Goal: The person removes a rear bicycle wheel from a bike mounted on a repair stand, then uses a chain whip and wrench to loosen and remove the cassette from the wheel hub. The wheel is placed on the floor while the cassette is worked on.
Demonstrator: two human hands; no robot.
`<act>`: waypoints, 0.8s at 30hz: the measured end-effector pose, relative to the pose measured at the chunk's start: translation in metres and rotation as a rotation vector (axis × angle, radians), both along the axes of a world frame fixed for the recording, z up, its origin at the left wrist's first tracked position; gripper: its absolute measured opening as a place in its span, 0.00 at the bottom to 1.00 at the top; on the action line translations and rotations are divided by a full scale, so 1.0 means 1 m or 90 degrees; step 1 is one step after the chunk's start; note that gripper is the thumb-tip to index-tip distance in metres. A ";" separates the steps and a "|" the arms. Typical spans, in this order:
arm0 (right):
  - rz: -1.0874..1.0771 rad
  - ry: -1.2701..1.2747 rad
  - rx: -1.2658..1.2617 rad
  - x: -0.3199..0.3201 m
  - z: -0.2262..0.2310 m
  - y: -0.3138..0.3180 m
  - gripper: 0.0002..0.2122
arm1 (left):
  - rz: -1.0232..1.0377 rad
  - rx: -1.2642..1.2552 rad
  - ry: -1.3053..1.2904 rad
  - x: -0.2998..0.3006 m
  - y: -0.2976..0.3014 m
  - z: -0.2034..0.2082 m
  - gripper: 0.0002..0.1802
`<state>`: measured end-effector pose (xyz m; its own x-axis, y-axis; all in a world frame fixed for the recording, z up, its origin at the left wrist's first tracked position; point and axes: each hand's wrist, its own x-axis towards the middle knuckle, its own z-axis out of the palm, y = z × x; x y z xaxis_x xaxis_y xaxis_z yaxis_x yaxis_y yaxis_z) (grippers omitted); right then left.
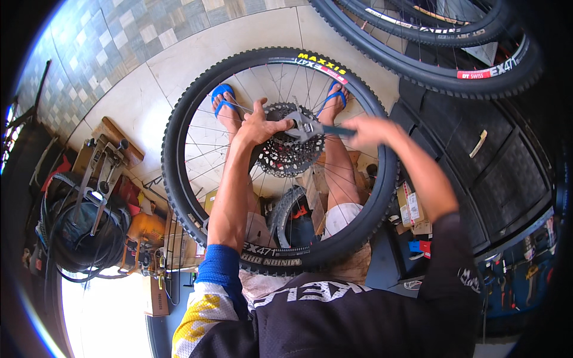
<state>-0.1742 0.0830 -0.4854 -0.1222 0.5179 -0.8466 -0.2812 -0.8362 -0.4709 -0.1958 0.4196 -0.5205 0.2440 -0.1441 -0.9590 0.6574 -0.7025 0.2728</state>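
A bicycle wheel (387,179) with a knobbly black tyre lies across my lap, its cassette (289,154) facing up. My right hand (371,130), smeared by motion, grips the dark green handle of an adjustable wrench (305,129). The wrench's grey jaws sit around the middle of the cassette; what they bite on is mostly hidden. From the left, my left hand (258,126) lies over the spokes and the cassette's edge. Its thumb reaches to the wrench jaws at the hub, and the index finger points away from me, apart from the thumb.
More wheels (495,74) lie at the far right beside a black panelled surface (477,149). A metal stand (101,173) and coiled black cables (77,238) crowd the left. Hand tools (516,280) hang at the lower right. My feet in blue flip-flops (224,90) rest beneath the wheel.
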 end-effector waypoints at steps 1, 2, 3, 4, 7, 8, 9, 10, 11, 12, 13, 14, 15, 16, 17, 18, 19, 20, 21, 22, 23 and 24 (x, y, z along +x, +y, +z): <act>0.060 -0.241 0.119 0.024 -0.036 0.003 0.14 | 0.025 -0.025 0.038 -0.002 0.001 -0.006 0.76; 0.291 -0.293 -0.025 0.049 -0.074 0.035 0.13 | 0.024 -0.016 0.026 -0.002 0.003 -0.006 0.75; 0.297 -0.452 0.037 0.063 -0.103 0.067 0.11 | 0.022 -0.015 0.014 -0.004 0.001 -0.005 0.74; 0.303 -0.624 0.075 0.077 -0.130 0.097 0.09 | 0.017 -0.016 0.000 -0.004 -0.001 -0.005 0.73; 0.315 -0.791 0.388 0.110 -0.148 0.222 0.08 | 0.042 -0.012 -0.030 -0.005 0.011 -0.006 0.75; 0.354 -0.775 0.440 0.114 -0.132 0.242 0.08 | 0.066 -0.023 -0.030 -0.013 0.016 -0.009 0.75; 0.238 -0.798 0.425 0.116 -0.138 0.232 0.08 | 0.076 -0.043 -0.033 -0.016 0.015 -0.012 0.75; 0.122 -0.818 0.414 0.120 -0.147 0.221 0.08 | 0.091 -0.056 -0.036 -0.019 0.016 -0.016 0.75; 0.163 -0.864 0.370 0.134 -0.145 0.205 0.10 | 0.108 -0.069 -0.037 -0.022 0.016 -0.019 0.75; 0.168 -0.878 0.264 0.147 -0.155 0.183 0.10 | 0.090 -0.064 -0.022 -0.018 0.012 -0.016 0.74; 0.169 -0.888 0.158 0.156 -0.162 0.161 0.10 | 0.070 -0.058 -0.006 -0.012 0.009 -0.011 0.74; 0.182 -0.882 0.074 0.164 -0.148 0.148 0.08 | 0.056 -0.038 0.011 -0.010 0.011 -0.008 0.73; 0.196 -0.876 -0.012 0.174 -0.130 0.132 0.08 | 0.064 -0.037 0.006 -0.010 0.012 -0.006 0.73; 0.250 -0.848 -0.072 0.179 -0.125 0.106 0.07 | 0.067 -0.047 -0.001 -0.009 0.011 -0.008 0.72; 0.209 -0.883 -0.082 0.170 -0.131 0.069 0.07 | 0.067 -0.061 -0.005 -0.010 0.008 -0.011 0.72; 0.201 -0.751 -0.099 0.164 -0.113 0.063 0.09 | 0.076 -0.053 -0.005 -0.014 0.011 -0.015 0.71; 0.196 -0.623 -0.115 0.157 -0.085 0.062 0.11 | 0.077 -0.041 -0.004 -0.016 0.014 -0.016 0.71; 0.122 -0.592 -0.129 0.133 -0.066 0.046 0.17 | 0.072 -0.045 -0.003 -0.014 0.012 -0.016 0.70; 0.103 -0.524 -0.170 0.110 -0.047 0.036 0.18 | 0.067 -0.043 -0.001 -0.014 0.010 -0.014 0.70; -0.012 -0.475 -0.137 0.078 -0.037 0.015 0.17 | 0.064 -0.052 0.014 -0.012 0.009 -0.011 0.72; -0.251 -0.253 -0.192 0.055 0.000 0.022 0.18 | 0.064 -0.047 0.029 -0.011 0.011 -0.010 0.74; -0.275 -0.259 -0.194 0.030 0.033 0.022 0.18 | 0.062 -0.052 0.039 -0.007 0.010 -0.010 0.76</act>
<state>-0.1446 0.1048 -0.4526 0.4035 0.1781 -0.8975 -0.4709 -0.8005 -0.3706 -0.2024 0.4299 -0.5302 0.2026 -0.1999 -0.9586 0.7389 -0.6113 0.2836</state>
